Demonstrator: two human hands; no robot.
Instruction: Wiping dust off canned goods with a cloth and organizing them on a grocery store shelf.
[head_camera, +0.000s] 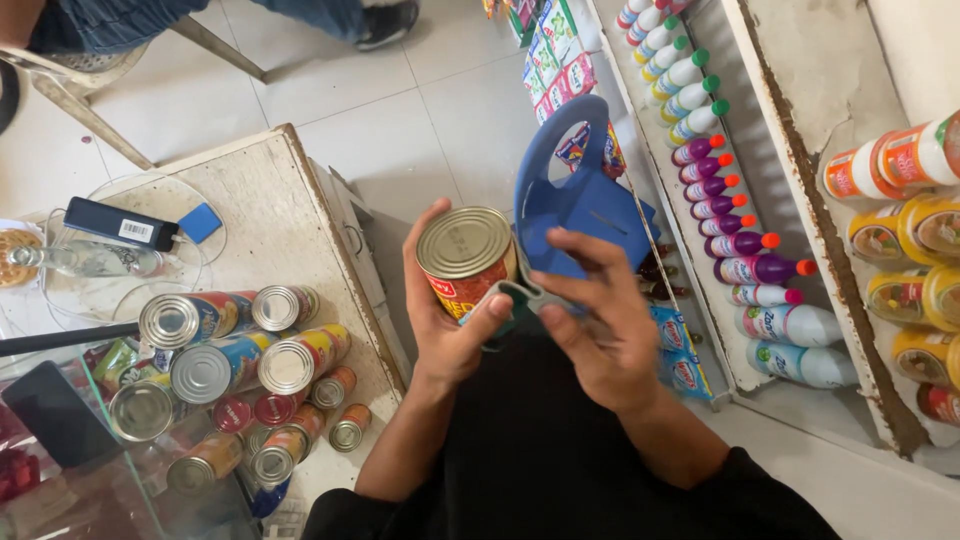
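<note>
My left hand grips a tin can with a red label, its metal top facing up at the middle of the view. My right hand holds a blue plastic hand tool with a round loop at its top, and the tool's lower end presses against the can's side. Both hands are held in front of my dark-sleeved body, above the floor beside a counter.
A worn counter at the left carries several lying tin cans, a glass bottle, a black device and a dark phone. Shelves at the right hold rows of bottles and orange jars. A seated person's foot shows at the top.
</note>
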